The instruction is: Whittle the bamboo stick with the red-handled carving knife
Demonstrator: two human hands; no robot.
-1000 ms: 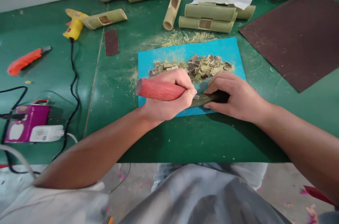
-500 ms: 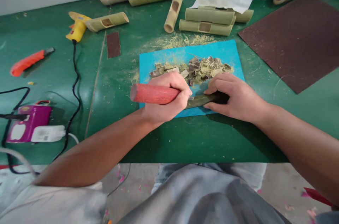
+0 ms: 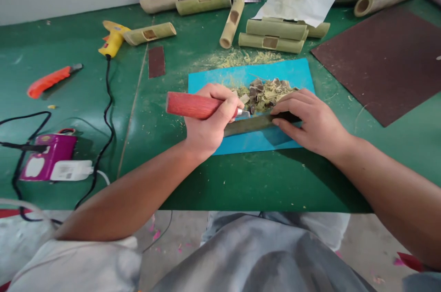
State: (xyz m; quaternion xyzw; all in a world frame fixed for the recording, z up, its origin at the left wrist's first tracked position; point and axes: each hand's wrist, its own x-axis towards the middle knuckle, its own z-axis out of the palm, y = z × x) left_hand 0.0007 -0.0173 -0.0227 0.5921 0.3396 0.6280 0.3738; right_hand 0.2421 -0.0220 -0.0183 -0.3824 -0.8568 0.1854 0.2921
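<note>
My left hand (image 3: 206,128) is closed round the red wooden handle of a carving knife (image 3: 193,105). Its short metal blade points right, just over the far edge of a bamboo piece (image 3: 248,125); whether it touches cannot be made out. My right hand (image 3: 312,117) grips the right end of that bamboo between thumb and fingers. The piece lies across a blue sheet (image 3: 255,141), and its right end is partly hidden. Behind both hands is a pile of bamboo chips and shavings (image 3: 272,92).
Cut bamboo tubes (image 3: 275,30) lie at the back beside white paper (image 3: 299,0). To the left are a yellow hot glue gun (image 3: 115,39), an orange utility knife (image 3: 51,81) and a purple power box (image 3: 55,151) with cords. A brown sheet (image 3: 386,62) covers the right side.
My left hand has drawn the carving knife up and slightly left off the bamboo, so more blade shows. My right hand still holds the bamboo. The whole view has shifted a little.
</note>
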